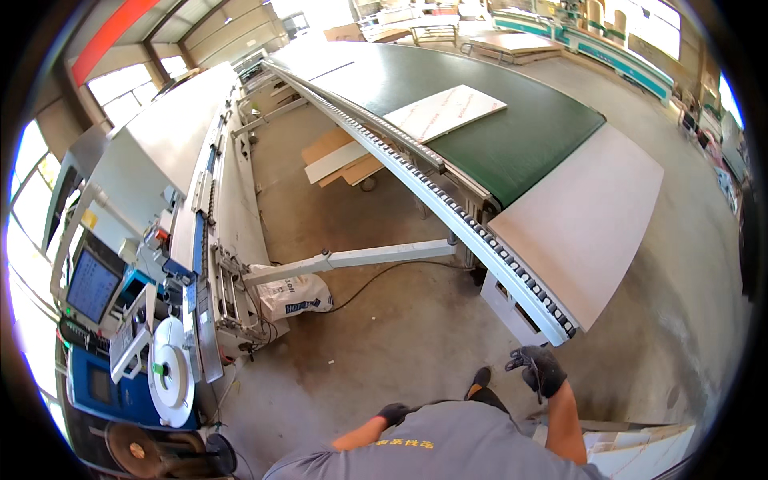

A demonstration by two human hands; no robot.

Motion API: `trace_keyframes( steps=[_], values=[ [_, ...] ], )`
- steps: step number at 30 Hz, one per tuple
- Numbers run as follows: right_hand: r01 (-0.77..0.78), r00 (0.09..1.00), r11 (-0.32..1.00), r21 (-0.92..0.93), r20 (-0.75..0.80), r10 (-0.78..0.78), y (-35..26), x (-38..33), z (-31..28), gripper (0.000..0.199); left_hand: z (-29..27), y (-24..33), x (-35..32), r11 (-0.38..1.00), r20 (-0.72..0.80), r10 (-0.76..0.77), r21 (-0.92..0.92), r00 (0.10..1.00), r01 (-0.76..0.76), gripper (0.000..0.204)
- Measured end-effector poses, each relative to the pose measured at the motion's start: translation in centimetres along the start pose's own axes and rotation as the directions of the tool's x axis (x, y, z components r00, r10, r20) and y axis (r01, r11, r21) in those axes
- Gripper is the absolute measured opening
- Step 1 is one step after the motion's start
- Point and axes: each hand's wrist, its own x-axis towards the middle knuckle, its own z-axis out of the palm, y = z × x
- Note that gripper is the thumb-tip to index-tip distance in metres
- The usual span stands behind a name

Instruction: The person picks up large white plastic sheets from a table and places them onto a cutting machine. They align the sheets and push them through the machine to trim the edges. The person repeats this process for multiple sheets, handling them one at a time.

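Note:
My right hand (541, 373), in a dark glove, hangs just off the near end of a long roller rail (472, 226). Its fingers are loosely bent and apart, and I make out nothing held in them. My left hand (394, 414), also in a dark glove, is beside my body, its fingers mostly hidden. A large pale panel (588, 220) lies along the rail's near end, next to a green conveyor belt (512, 160). On that belt rests a smaller white board (448, 112) with reddish markings.
To the left runs a long machine with a screen (92, 286) and a white reel (170, 372). A support arm (352, 258) crosses low between machine and rail. Near it lie a white sack (292, 294) and a black cable (368, 292). Boards (640, 448) are stacked at lower right.

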Motion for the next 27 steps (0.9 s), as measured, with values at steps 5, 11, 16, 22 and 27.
trace_keyframes(
  steps=[5, 11, 16, 22, 27],
  values=[
    [0.194, 0.976, 0.934, -0.300, -0.039, -0.215, 0.8, -0.8, -0.3, 0.044, -8.8, 8.9, 8.9, 1.000, -0.085, -0.004, -0.017, 0.996, 0.003, 0.050],
    [0.125, 0.745, 0.416, 0.901, -0.362, 0.560, 11.2, -13.1, 10.1, 0.039, -16.1, 3.9, 20.4, 0.958, 0.311, 0.286, -0.102, 0.906, -0.267, 0.023],
    [0.768, 0.451, 0.051, 0.638, -0.597, 0.663, 20.2, -25.1, 22.0, 0.030, -22.3, 17.3, 23.5, 0.907, 0.689, 0.227, 0.108, 0.688, -0.407, 0.024],
    [0.963, -0.136, 0.238, 0.123, -0.544, 0.828, 22.9, -33.4, 30.1, 0.023, -15.0, 32.9, 25.6, 0.090, 0.879, 0.467, 0.061, 0.096, -0.994, 0.022],
    [0.957, -0.288, 0.239, -0.165, -0.424, 0.859, 26.5, -43.1, 31.9, 0.033, 8.6, 49.0, 6.5, 0.039, 0.868, 0.345, -0.393, -0.357, -0.919, 0.025]
  ],
)
